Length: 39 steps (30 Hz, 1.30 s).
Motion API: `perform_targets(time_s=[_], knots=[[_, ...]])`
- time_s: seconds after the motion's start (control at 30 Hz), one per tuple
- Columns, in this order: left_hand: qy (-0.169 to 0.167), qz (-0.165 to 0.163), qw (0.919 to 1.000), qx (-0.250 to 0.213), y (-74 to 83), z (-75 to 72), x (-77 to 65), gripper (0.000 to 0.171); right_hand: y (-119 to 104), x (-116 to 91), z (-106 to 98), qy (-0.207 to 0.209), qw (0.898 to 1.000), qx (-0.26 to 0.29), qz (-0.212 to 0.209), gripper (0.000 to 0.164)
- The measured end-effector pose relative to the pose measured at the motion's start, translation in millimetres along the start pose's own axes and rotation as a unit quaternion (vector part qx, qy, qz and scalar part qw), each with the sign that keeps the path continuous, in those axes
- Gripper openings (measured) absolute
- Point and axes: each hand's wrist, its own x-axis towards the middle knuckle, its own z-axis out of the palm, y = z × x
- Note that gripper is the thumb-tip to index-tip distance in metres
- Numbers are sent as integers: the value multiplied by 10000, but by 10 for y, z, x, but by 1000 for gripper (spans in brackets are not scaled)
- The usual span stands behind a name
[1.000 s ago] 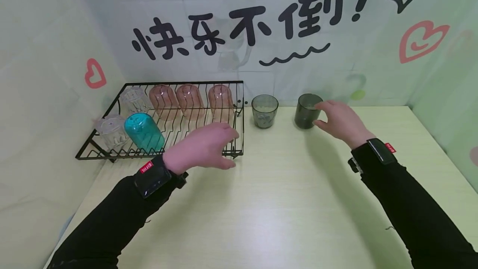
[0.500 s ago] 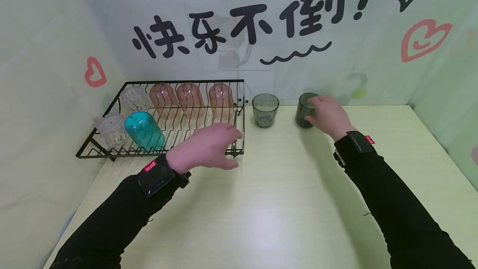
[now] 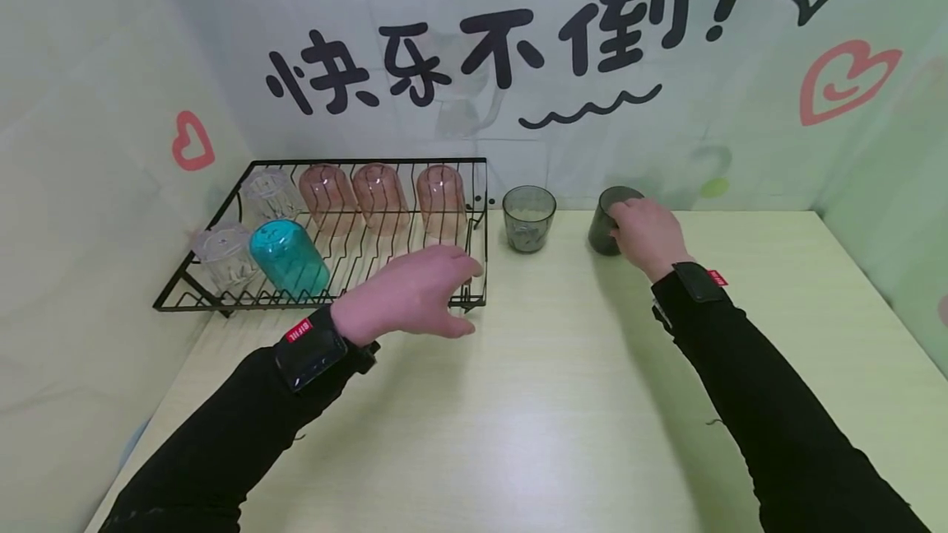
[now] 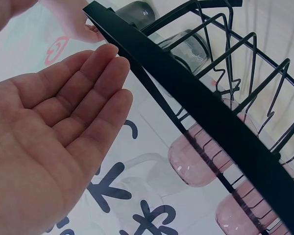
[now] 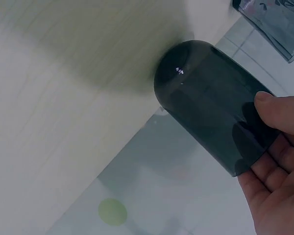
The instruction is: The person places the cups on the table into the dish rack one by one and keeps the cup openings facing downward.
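My right hand (image 3: 649, 237) holds a dark grey tumbler (image 3: 604, 224) near its rim. In the right wrist view, the thumb lies on the near side of this tumbler (image 5: 213, 103) and the fingers are behind it. The tumbler stands upright on the table by the back wall. To its left is a lighter grey glass (image 3: 527, 220), also upright. My left hand (image 3: 411, 290) hovers before the right front part of the black wire rack (image 3: 485, 270), holding nothing. Its fingers look straight in the left wrist view, where the palm (image 4: 44, 147) shows.
Upside down on the rack are several glasses: pink ones (image 3: 379, 196) at the back, clear ones (image 3: 222, 257) on the left and a turquoise one (image 3: 287, 257) in front. Printed sheets cover the walls behind the pale wooden table (image 3: 533, 401).
My right hand has moved left and closed on the dark grey tumbler, which stays in place. The left hand has hardly moved.
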Motion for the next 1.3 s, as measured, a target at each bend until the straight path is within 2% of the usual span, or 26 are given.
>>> perform_targets(time_s=[0.17,0.3,0.53,0.87,1.07,1.3], knots=[[32,1,10000,21,-7,7,7,68,29,-76,-38,3,10000,37,74,16],[65,-13,10000,-18,-19,20,12,67,54,-152,-105,159,9996,226,110,12],[244,-46,9996,-97,-49,40,15,69,-24,-279,-279,470,9962,722,-99,6],[789,68,9959,-426,-80,61,70,69,-277,-543,-552,642,9883,1252,-581,8],[1147,-23,9902,-790,-89,65,121,79,-392,-618,-700,811,9828,1522,-655,7],[1400,-139,9842,-1072,-69,53,147,92,-449,-653,-755,836,9747,1979,-619,6]])
